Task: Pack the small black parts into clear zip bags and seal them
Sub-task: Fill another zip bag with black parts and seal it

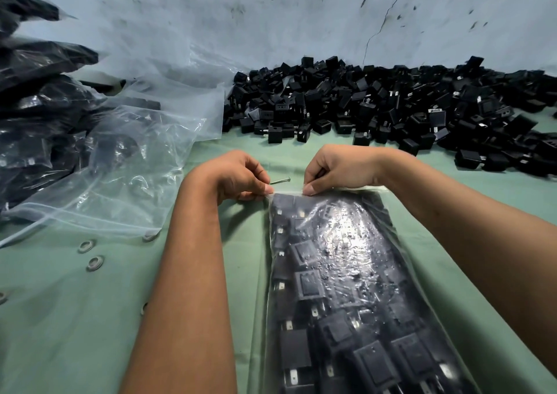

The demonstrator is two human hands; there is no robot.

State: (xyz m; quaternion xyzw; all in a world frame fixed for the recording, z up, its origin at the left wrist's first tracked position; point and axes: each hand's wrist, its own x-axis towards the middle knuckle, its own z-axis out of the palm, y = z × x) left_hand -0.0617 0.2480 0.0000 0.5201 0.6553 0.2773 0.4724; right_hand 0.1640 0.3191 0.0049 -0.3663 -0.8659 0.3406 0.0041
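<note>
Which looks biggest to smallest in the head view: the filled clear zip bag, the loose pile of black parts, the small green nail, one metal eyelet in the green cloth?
1. Loose pile of black parts and filled clear zip bag: unsure, since the bag lies nearer.
2. Small green nail and metal eyelet: look alike.

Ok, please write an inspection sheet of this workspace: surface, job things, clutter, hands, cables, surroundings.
Surface: green cloth with metal eyelets at left.
Job's things: filled zip bag of black parts lies in front; loose pile of black parts at the back; empty clear bags at left; packed bags stacked far left.
Clutter: one nail on the cloth between the hands.
Hands: left hand and right hand each pinch the bag's top edge with their fingers.
Cables: nothing seen.
Surroundings: pale stained wall with a crack at right.
</note>
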